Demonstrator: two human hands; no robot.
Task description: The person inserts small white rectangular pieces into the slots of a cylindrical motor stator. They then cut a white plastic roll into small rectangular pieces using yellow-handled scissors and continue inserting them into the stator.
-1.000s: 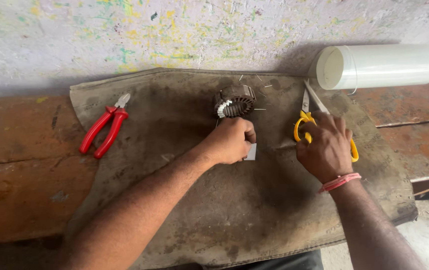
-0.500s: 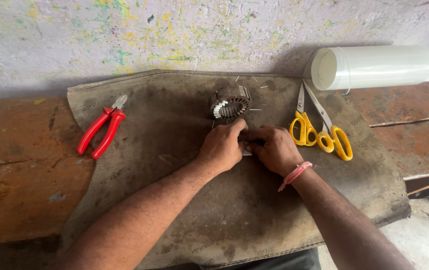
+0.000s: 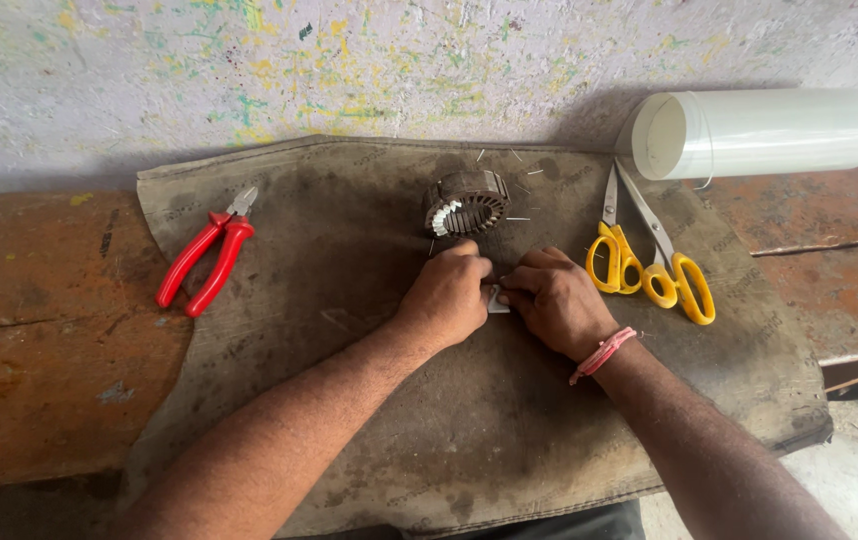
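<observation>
Pinching a small white slip (image 3: 498, 299) between your left hand (image 3: 452, 298) and right hand (image 3: 556, 300), you keep it low on the dark mat (image 3: 349, 300) for support, with the slotted metal core (image 3: 466, 202) just beyond.

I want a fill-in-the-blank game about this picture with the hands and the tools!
1. The pliers lying left of the hands have ____ handles.
2. The scissors lie to the ____ of the right hand.
3. The left hand and the right hand pinch one small ____ piece between them.
4. The ring-shaped metal stator core sits on the mat, between the hands and the ____.

Missing words: red; right; white; wall
</observation>
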